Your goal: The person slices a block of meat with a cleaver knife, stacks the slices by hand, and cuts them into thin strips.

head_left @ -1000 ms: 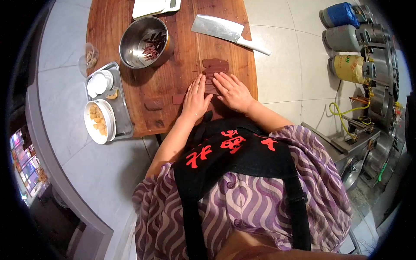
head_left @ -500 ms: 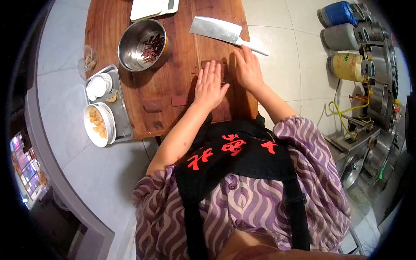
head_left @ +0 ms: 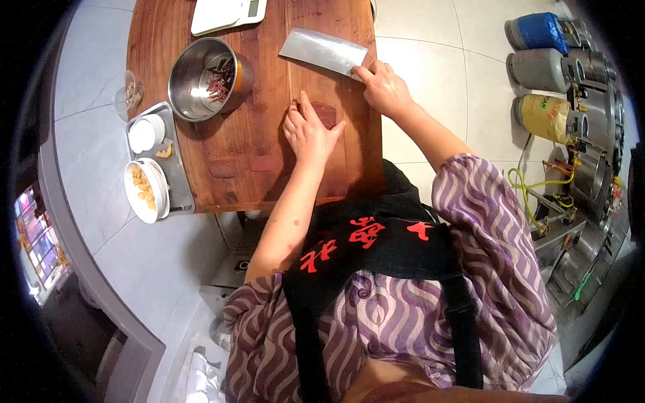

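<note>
My right hand [head_left: 386, 88] is closed round the handle of the cleaver, whose wide blade [head_left: 324, 51] lies flat near the table's right edge. My left hand [head_left: 310, 134] rests with fingers apart on the wooden table, its thumb against a dark red-brown block [head_left: 325, 115]. Part of that block is hidden by the hand. To the left of my left wrist lie a flat reddish piece [head_left: 266, 163] and a darker piece [head_left: 223, 168]. A steel pot [head_left: 195, 101] at the upper left holds dark red-brown strips.
A white scale [head_left: 222, 15] sits at the table's far edge. Left of the pot are a clear cup [head_left: 129, 94] and a metal tray [head_left: 180, 181] with small white plates and a bowl [head_left: 146, 191] of yellowish chunks. Gas cylinders [head_left: 541, 70] stand on the right.
My right hand has left the dark pieces and closed on the cleaver's handle. My left hand went from lying flat over the pieces to beside the block, fingers spread. The camera view has shifted slightly.
</note>
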Demonstrator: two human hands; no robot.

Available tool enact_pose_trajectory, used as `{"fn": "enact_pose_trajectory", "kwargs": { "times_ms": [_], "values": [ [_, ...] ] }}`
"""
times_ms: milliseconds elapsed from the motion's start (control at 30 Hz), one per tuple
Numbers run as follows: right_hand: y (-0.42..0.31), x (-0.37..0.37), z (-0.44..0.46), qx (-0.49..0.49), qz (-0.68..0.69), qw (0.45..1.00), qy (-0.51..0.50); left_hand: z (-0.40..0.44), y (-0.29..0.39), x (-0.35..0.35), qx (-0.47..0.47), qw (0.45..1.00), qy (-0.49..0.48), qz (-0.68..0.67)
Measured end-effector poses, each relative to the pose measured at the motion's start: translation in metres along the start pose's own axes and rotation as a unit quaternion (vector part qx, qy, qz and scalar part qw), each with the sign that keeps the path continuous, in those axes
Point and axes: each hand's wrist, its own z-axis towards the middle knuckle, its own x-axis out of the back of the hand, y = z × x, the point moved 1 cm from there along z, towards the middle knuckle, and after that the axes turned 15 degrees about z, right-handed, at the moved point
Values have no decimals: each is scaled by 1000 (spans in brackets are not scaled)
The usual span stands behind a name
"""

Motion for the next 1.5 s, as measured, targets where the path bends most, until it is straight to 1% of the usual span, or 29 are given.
{"fn": "enact_pose_trajectory", "kwargs": {
  "times_ms": [67,100,133,167,267,300,333,400,500,600,700,800,833,867,933,1000,1033,1133,1233,1333,1367,1467,1500],
  "values": [
    [-1,19,-13,-13,71,997,19,-1,17,-4,27,999,7,37],
    [-23,9,-16,-35,107,993,26,-1,-6,-10,29,999,6,29],
    [-25,11,-21,-51,150,987,36,0,-8,-13,35,999,9,27],
    [-18,13,-29,-43,163,985,44,1,-4,-13,40,999,16,28],
    [-4,10,-46,-26,353,931,87,1,-6,-16,43,999,20,9],
    [-6,19,-51,-90,392,914,51,1,-7,-16,35,998,42,-2],
    [-16,12,-55,-119,402,907,42,1,-21,-20,29,998,51,-6],
    [-8,14,-63,-182,431,884,10,-1,-20,-20,25,998,55,-2],
    [4,14,-70,-188,437,879,-16,-1,-16,-18,13,998,55,6],
    [8,6,-71,-170,443,880,-21,2,-23,-21,18,999,23,-13],
    [16,8,-68,-155,422,893,-28,-3,-20,-18,-5,997,71,9],
    [18,20,-65,-152,387,908,-46,-22,-33,-9,33,990,135,-27],
    [20,20,-64,-154,370,914,-56,-36,-44,-5,25,985,156,-63],
    [24,20,-63,-150,366,917,-58,-52,-53,-3,26,982,174,-68],
    [30,21,-63,-151,370,915,-54,-87,-69,-10,38,983,169,-53],
    [36,18,-64,-127,368,920,-37,-112,-71,-18,33,991,126,-25],
    [37,18,-63,-128,362,922,-38,-116,-68,-20,18,993,109,-33],
    [39,21,-61,-117,338,933,-42,-104,-43,-28,5,994,104,-28],
    [37,22,-60,-102,321,941,-39,-81,-28,-38,-4,991,90,102],
    [38,19,-61,-86,317,944,-30,-78,-18,-25,44,995,83,42],
    [39,18,-62,-85,317,944,-24,-76,-15,-19,47,993,90,57],
    [24,28,-62,-125,318,939,-41,-58,-11,-12,77,992,86,43],
    [25,26,-62,-120,318,940,-38,-53,-12,-14,79,994,76,30]
  ]
}}
